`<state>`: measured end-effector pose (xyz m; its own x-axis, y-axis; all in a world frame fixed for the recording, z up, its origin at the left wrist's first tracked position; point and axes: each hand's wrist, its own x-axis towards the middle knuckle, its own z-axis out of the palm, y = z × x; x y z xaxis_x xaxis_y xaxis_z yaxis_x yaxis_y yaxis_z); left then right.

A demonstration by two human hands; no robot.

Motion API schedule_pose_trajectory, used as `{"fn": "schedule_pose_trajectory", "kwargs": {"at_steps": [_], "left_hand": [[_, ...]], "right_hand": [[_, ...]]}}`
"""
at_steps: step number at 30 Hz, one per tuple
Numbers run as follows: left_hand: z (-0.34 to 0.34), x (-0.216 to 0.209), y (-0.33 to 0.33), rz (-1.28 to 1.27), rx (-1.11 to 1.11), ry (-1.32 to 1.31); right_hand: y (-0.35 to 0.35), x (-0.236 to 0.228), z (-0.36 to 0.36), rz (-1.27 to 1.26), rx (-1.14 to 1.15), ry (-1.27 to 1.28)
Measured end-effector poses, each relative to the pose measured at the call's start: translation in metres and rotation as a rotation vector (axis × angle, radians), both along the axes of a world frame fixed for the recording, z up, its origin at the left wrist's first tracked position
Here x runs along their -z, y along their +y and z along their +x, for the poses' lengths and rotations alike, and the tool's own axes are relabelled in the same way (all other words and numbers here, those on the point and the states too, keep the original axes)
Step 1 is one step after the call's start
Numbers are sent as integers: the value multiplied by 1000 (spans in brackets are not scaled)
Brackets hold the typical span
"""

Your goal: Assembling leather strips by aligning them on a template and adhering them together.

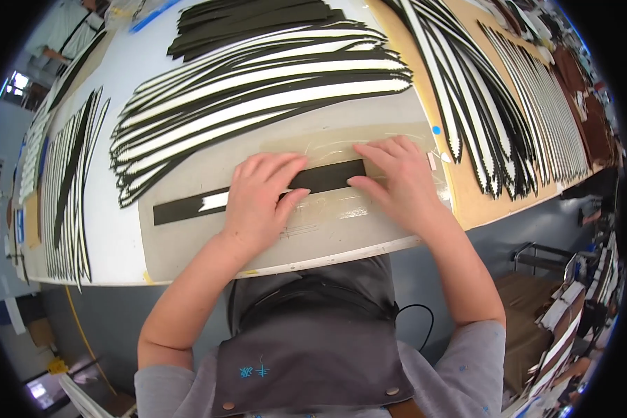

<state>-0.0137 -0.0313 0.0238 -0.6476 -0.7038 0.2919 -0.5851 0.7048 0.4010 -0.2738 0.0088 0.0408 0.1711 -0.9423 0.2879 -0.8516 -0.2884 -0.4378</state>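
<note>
A long flat black strip (327,177) lies on the table in front of me, tilted slightly up to the right. Along its left part runs a narrower white strip (214,202) with a notched left end; the rest of it goes under my left hand. My left hand (258,196) is curled over the middle, fingertips at the far edge and thumb at the near edge. At the right end, my right hand (398,180) spans the black strip the same way, fingers beyond it and thumb on the near side.
Beyond my hands lies a wide pile of black-and-white strips (258,104), with plain black strips (251,28) behind it. More strips (477,111) hang at the right edge, others (76,188) lie left. A grey mat (188,254) covers the table's front.
</note>
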Motion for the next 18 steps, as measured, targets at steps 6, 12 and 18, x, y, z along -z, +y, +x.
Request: {"fn": "schedule_pose_trajectory", "kwargs": {"at_steps": [6,12,18], "left_hand": [[5,-19,-11,94,-127,-49],[18,-8,-15,-165,-39,3],[22,-1,12,-129,-43,-151]], "right_hand": [[-17,-9,2,310,-61,-215],[-8,24,-4,-109,-118,-130],[24,27,-9,-114,-133,-104]]}}
